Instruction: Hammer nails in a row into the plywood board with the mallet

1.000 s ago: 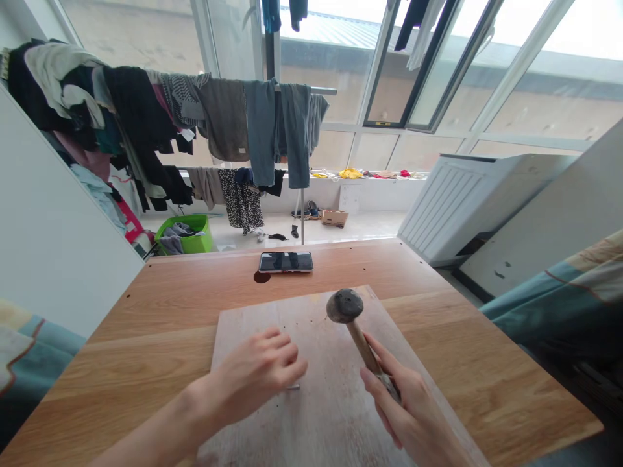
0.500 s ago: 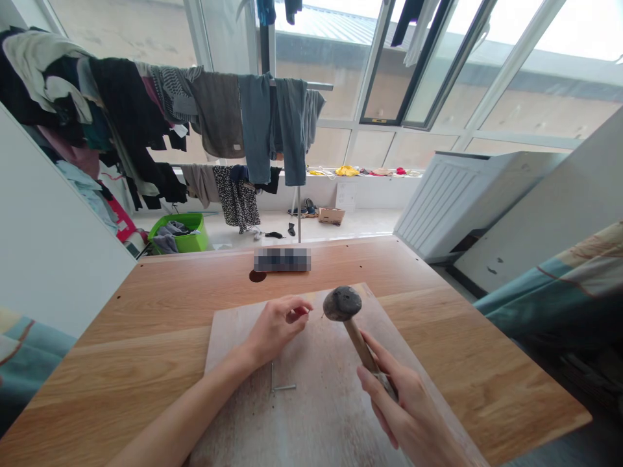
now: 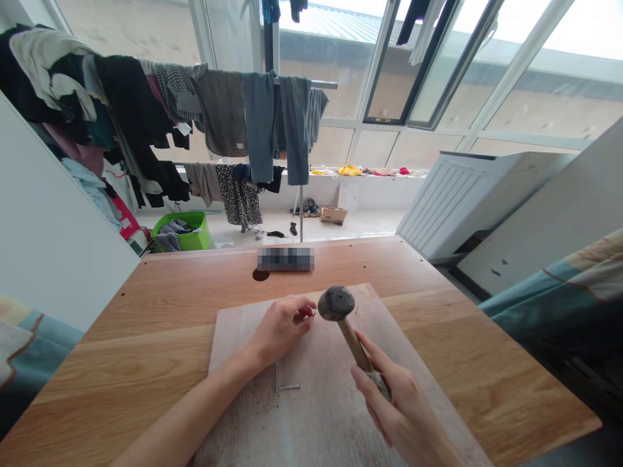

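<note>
My right hand [image 3: 396, 402] is wrapped round the wooden handle of a rubber mallet [image 3: 337, 303], whose dark head is raised above the board just right of my left fingertips. My left hand [image 3: 287, 327] rests over the board with thumb and forefinger pinched together. Between them is what looks like a nail, mostly hidden by the fingers. Below that hand, two loose silvery nails [image 3: 289, 388] lie on the pale wooden board [image 3: 321, 421], almost at right angles to each other. Small marks dot the board's surface.
Under the board is a wood-grain table [image 3: 457, 337] with a round dark hole [image 3: 261, 275]. A blurred-out box [image 3: 285, 259] lies near its far edge. Beyond stand a laundry rack with clothes [image 3: 224, 117], a green basket [image 3: 195, 239] and a white appliance [image 3: 438, 194].
The mallet head has moved slightly left, closer to my left fingertips. My left hand keeps its pinch at nearly the same spot. The whole view has shifted a little.
</note>
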{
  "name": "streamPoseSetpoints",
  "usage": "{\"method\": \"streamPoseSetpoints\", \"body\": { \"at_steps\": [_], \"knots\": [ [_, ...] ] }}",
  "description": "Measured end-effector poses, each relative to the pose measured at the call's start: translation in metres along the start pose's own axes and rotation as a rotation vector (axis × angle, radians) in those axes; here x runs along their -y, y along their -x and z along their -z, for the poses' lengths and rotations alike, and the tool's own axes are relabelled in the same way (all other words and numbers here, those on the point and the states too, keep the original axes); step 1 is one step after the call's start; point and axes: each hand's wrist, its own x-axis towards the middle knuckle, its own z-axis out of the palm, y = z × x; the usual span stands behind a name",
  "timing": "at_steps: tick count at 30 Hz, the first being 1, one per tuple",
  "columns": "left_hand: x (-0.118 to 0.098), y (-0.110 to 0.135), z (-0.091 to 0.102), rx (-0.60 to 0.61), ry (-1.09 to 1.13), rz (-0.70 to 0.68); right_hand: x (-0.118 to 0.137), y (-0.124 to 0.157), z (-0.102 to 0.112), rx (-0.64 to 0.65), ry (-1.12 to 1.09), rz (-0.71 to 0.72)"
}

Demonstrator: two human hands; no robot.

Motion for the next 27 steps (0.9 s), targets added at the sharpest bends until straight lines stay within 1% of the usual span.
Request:
{"method": "streamPoseSetpoints", "body": {
  "at_steps": [8, 13, 15, 17, 19, 21, 23, 25, 27],
  "knots": [
    [-0.003, 0.0, 0.001, 0.0, 0.02, 0.006, 0.007, 0.002, -0.011, -0.014, -0.044, 0.002],
    [-0.003, -0.001, -0.001, 0.018, 0.073, -0.003, 0.007, 0.002, -0.011, -0.033, -0.038, 0.016],
    [-0.005, -0.002, 0.002, 0.043, 0.071, -0.011, 0.007, 0.002, -0.011, -0.031, -0.029, 0.013],
    [-0.011, -0.002, 0.011, 0.067, 0.019, 0.003, 0.007, 0.003, -0.011, -0.029, -0.026, 0.015],
    [-0.021, 0.001, 0.024, 0.133, -0.105, 0.015, 0.007, 0.003, -0.012, -0.031, -0.029, 0.017],
    [-0.036, 0.009, 0.039, 0.272, -0.283, -0.005, 0.006, 0.003, -0.012, -0.036, -0.038, 0.011],
    [-0.051, 0.019, 0.048, 0.431, -0.46, -0.053, 0.007, 0.003, -0.013, -0.046, -0.052, 0.005],
    [-0.064, 0.031, 0.049, 0.534, -0.608, -0.104, 0.008, 0.002, -0.013, -0.046, -0.062, -0.002],
    [-0.071, 0.041, 0.043, 0.568, -0.715, -0.164, 0.009, 0.002, -0.012, -0.021, -0.063, -0.01]
  ]
}}
